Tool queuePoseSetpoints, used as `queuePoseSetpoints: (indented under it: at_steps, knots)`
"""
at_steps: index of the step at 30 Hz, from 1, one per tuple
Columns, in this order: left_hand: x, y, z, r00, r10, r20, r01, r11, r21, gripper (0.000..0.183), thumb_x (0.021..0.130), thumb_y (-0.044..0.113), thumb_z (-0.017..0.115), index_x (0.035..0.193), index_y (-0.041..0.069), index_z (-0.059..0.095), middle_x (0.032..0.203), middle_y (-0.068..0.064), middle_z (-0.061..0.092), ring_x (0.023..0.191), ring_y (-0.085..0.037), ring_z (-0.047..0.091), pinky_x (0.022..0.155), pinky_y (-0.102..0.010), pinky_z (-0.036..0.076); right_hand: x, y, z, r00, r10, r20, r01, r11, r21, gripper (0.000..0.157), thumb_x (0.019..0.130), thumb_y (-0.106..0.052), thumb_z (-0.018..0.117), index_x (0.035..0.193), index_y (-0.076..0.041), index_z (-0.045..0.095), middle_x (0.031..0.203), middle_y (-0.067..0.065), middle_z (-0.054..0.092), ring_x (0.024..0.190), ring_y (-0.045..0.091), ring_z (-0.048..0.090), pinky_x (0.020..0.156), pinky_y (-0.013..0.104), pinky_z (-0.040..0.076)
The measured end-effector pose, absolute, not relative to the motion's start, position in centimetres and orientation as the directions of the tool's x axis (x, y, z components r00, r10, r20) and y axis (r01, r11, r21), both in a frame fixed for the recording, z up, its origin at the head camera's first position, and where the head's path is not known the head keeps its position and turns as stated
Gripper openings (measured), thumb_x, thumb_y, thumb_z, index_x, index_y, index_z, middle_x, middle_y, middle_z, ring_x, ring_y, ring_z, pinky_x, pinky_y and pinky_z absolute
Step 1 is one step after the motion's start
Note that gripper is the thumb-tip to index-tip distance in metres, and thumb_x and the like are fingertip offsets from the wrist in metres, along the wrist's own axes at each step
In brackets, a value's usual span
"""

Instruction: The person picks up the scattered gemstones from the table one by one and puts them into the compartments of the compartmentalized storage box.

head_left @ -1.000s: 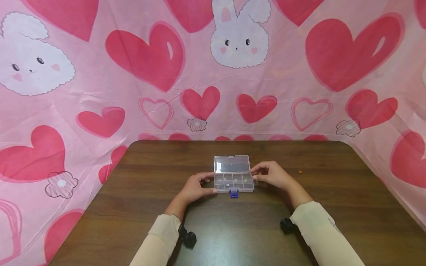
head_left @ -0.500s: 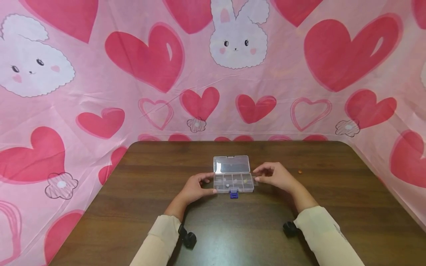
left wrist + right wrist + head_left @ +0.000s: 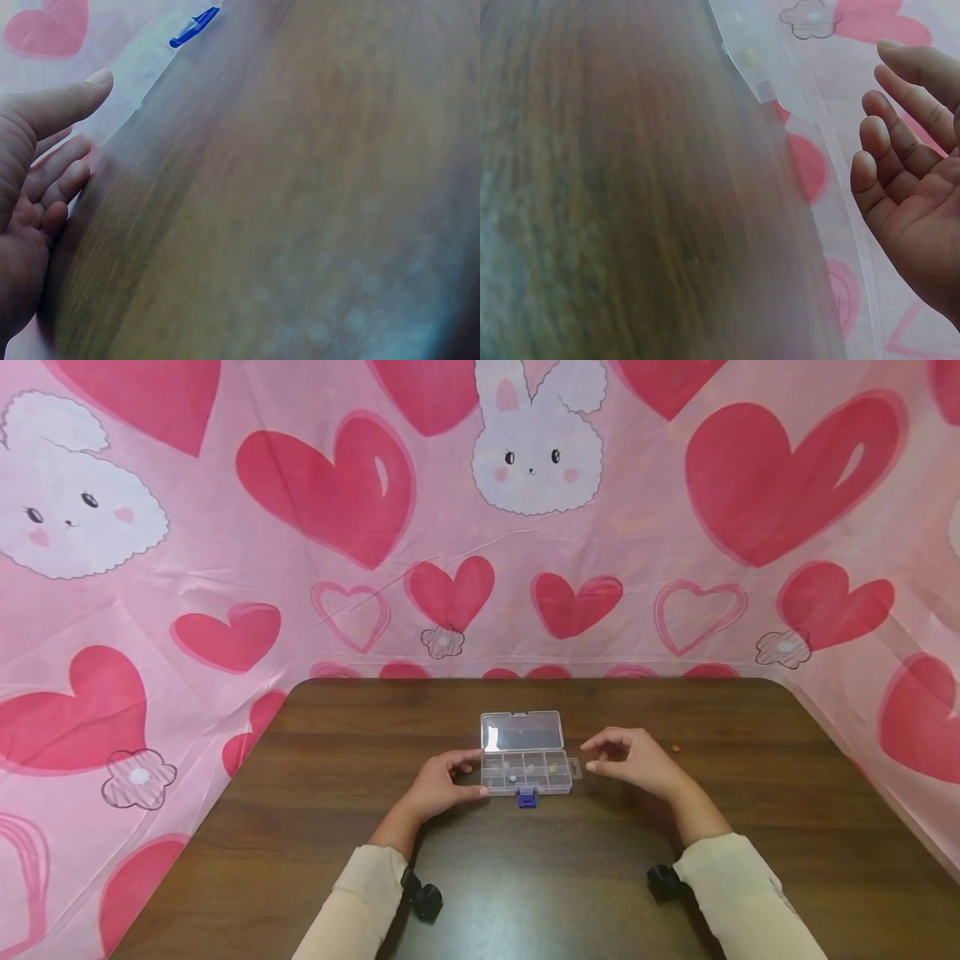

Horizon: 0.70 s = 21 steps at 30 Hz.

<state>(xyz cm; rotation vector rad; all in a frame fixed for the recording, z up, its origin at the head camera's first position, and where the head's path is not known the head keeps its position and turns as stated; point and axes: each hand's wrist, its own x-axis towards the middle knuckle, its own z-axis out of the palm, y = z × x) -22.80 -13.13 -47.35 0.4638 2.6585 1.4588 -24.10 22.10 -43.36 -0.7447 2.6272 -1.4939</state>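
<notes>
A clear plastic compartment box lies on the table with its lid tipped up at the back. Small pale beads and a yellowish bead sit in some compartments. At the front edge is a blue latch, folded down; a hang tab sticks out on the right. My left hand holds the box's left end, thumb at the front corner and index finger at the rear. To the right of the tab my right hand hovers with relaxed, slightly bent fingers, holding nothing.
A small orange piece lies on the brown wooden table, beyond my right hand. A pink cloth with hearts and rabbits hangs behind the table and along both sides.
My right hand has drawn away to the right from the box's right side, uncovering the hang tab. My left hand and the box stay in place.
</notes>
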Motion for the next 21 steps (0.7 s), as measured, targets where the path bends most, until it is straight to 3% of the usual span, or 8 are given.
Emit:
queuePoseSetpoints:
  at_steps: [7, 12, 15, 21]
  knots:
    - [-22.8, -13.1, -47.3, -0.951, 0.297, 0.082, 0.227, 0.498, 0.837, 0.060, 0.074, 0.026, 0.087, 0.129, 0.016, 0.065, 0.120, 0.001, 0.065, 0.105, -0.019, 0.058, 0.096, -0.044, 0.042, -22.3, 22.0, -41.2, -0.887, -0.417, 0.198, -0.387, 0.437, -0.812, 0.025, 0.082, -0.002, 0.076, 0.106, 0.004, 0.069, 0.095, 0.023, 0.066, 0.080, 0.023, 0.058, 0.069, 0.032, 0.048]
    - [-22.8, -13.2, -47.2, -0.952, 0.294, 0.085, 0.230, 0.505, 0.832, 0.060, 0.074, 0.025, 0.087, 0.129, 0.015, 0.065, 0.119, 0.001, 0.065, 0.105, -0.019, 0.058, 0.095, -0.044, 0.043, -21.3, 22.0, -39.8, -0.879, -0.417, 0.231, -0.413, 0.423, -0.807, 0.022, 0.081, 0.001, 0.076, 0.103, 0.003, 0.070, 0.093, 0.019, 0.067, 0.079, 0.020, 0.060, 0.069, 0.031, 0.049]
    - [-22.8, -13.2, -47.2, -0.951, 0.296, 0.086, 0.232, 0.507, 0.830, 0.061, 0.074, 0.025, 0.087, 0.129, 0.015, 0.065, 0.119, 0.000, 0.065, 0.105, -0.020, 0.058, 0.095, -0.044, 0.043, -21.2, 22.4, -40.0, -0.872, -0.417, 0.256, -0.431, 0.408, -0.805, 0.021, 0.081, 0.001, 0.076, 0.102, 0.003, 0.070, 0.091, 0.013, 0.067, 0.078, 0.018, 0.060, 0.068, 0.030, 0.049]
    - [-22.8, -13.2, -47.2, -0.948, 0.305, 0.096, 0.247, 0.507, 0.826, 0.061, 0.074, 0.026, 0.087, 0.129, 0.013, 0.065, 0.120, -0.002, 0.065, 0.105, -0.021, 0.059, 0.094, -0.045, 0.044, -22.4, 24.1, -42.1, -0.878, -0.393, 0.274, -0.432, 0.403, -0.807, 0.024, 0.081, -0.003, 0.078, 0.104, 0.001, 0.070, 0.094, 0.016, 0.067, 0.078, 0.016, 0.060, 0.067, 0.029, 0.049]
